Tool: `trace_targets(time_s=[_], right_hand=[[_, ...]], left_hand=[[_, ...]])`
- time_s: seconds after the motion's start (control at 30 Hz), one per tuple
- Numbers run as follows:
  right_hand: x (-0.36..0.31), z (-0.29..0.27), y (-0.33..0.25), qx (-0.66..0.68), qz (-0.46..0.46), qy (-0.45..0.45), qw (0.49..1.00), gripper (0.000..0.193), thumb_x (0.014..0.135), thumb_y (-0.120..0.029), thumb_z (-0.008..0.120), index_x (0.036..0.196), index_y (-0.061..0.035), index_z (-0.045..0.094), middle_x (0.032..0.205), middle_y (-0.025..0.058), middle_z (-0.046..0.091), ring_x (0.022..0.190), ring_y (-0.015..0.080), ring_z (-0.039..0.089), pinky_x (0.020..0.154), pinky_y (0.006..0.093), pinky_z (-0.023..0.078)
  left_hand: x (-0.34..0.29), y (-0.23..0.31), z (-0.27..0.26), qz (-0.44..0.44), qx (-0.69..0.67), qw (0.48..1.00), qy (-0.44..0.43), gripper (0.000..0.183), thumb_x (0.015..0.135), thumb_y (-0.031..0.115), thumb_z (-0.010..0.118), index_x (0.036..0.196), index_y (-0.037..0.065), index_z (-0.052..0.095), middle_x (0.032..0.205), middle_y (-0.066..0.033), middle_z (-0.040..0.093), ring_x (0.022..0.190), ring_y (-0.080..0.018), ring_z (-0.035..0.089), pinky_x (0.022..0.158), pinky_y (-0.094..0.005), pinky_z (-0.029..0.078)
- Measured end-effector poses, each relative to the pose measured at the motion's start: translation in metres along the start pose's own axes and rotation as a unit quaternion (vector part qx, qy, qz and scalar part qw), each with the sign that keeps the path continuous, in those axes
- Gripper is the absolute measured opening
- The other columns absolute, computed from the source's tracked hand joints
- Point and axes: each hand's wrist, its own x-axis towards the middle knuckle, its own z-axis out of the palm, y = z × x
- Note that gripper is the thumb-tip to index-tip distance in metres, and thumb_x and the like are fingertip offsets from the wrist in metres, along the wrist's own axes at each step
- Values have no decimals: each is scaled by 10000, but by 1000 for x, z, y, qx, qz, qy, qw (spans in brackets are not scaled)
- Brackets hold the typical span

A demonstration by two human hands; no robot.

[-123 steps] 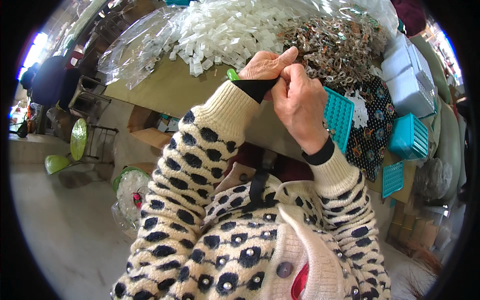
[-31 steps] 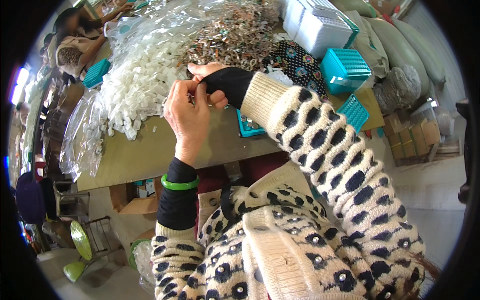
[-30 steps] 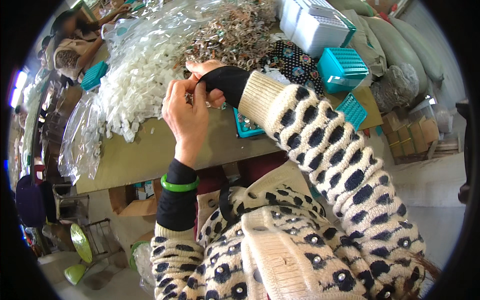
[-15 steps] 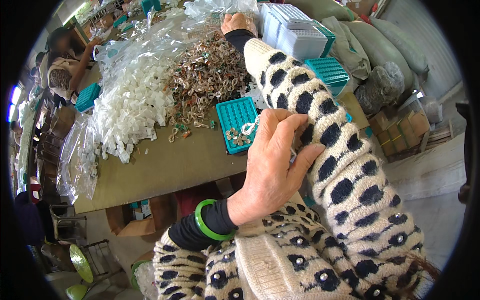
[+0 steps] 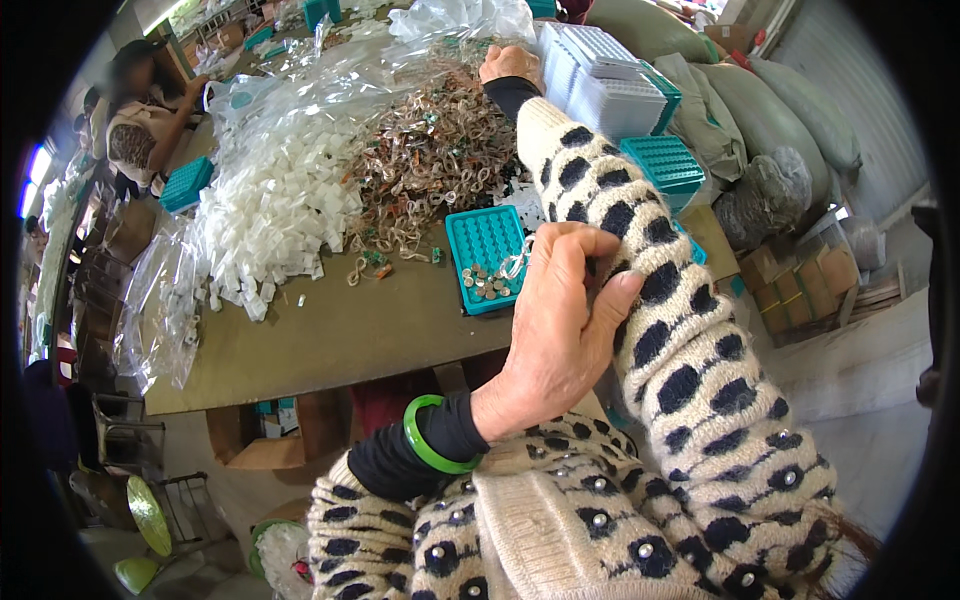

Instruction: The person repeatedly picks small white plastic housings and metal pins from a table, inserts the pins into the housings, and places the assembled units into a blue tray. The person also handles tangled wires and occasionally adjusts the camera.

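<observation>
My left hand is bent with curled fingers over my right sleeve, thumb tip close to the patterned knit. White looped cord shows beside its fingers; whatever sits inside the fingers is hidden. Underneath, a teal tray with rows of round wells lies on the table, several small metallic discs in its near end. My right arm stretches to the far side, where my right hand rests at the back of a heap of tangled clear-and-brown looped pieces; its fingertips are out of sight.
A heap of small white pieces and crumpled clear plastic spread leftward over the table. Stacked white trays and teal trays stand right, before bulky sacks. Another person sits far left.
The whole view has shifted slightly, putting the table lower and to the right. My right hand has come a little rightward and nearer along the heap. My left hand keeps its curled pose.
</observation>
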Motion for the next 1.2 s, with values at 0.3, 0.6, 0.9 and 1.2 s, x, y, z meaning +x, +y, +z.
trace_targets(time_s=[0.3,0.6,0.9,1.2], right_hand=[[-20,-14,-9,13,-22,-39,999,456,947,-380,500,842,6,718,875,244,694,841,408,681,779,483,546],[-27,-10,-7,24,19,-22,999,485,933,-399,485,823,13,716,869,250,694,840,406,680,760,495,542],[9,33,20,34,105,16,994,458,907,-399,525,884,14,722,919,232,706,886,367,697,767,459,557],[88,42,51,88,139,85,983,412,830,-372,565,788,16,698,780,186,690,734,323,694,645,416,530]], left_hand=[[0,-12,-5,-36,-5,999,-19,207,797,-14,707,975,19,605,896,-48,524,782,-166,490,732,-283,433],[-3,-23,7,88,41,994,55,206,807,-118,599,941,-3,492,933,-157,501,835,-324,493,740,-379,411],[-6,-6,9,-7,-152,988,11,108,944,-57,506,1008,-5,436,844,-143,536,717,-239,553,654,-322,456],[-14,24,-1,-173,-413,881,-151,70,1015,97,505,1016,42,462,890,19,446,817,-57,401,733,-202,402]])
